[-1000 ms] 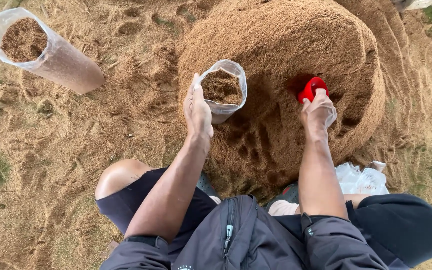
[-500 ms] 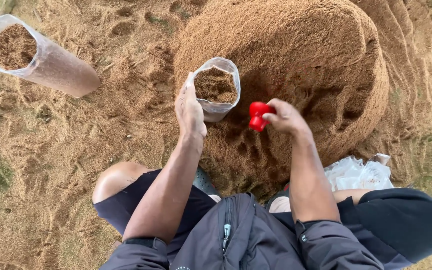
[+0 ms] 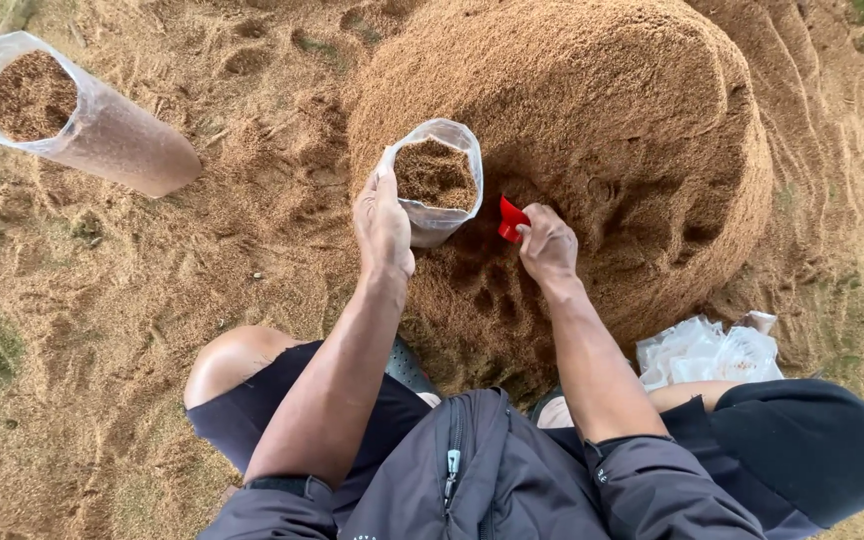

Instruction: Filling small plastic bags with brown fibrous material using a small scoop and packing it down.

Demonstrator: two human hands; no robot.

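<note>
Fingers of the left hand [image 3: 383,222] were closed on the rim of a small clear plastic bag [image 3: 436,180], holding its mouth open; the bag stood upright against the foot of the heap and was filled nearly to the top with brown, sawdust-like material. Just beside it, to the right, the right hand [image 3: 548,243] was clamped on a small red scoop [image 3: 510,218], whose visible edge lay between the hand and the bag, close to the bag's rim without clearly touching it. How much the scoop carried could not be told, as the hand covered most of it.

Both hands worked against the near slope of a large rounded heap [image 3: 592,110] of the same brown material, its surface dented with hollows near the right hand. Loose material spread over the ground all around. Well apart, at the upper left, a taller clear bag [image 3: 102,125], already filled, stood leaning on the ground. Near the person's right knee lay a crumpled bundle of empty clear bags [image 3: 707,350]. The person crouched, wearing dark shorts and a dark zipped jacket [image 3: 472,480].
</note>
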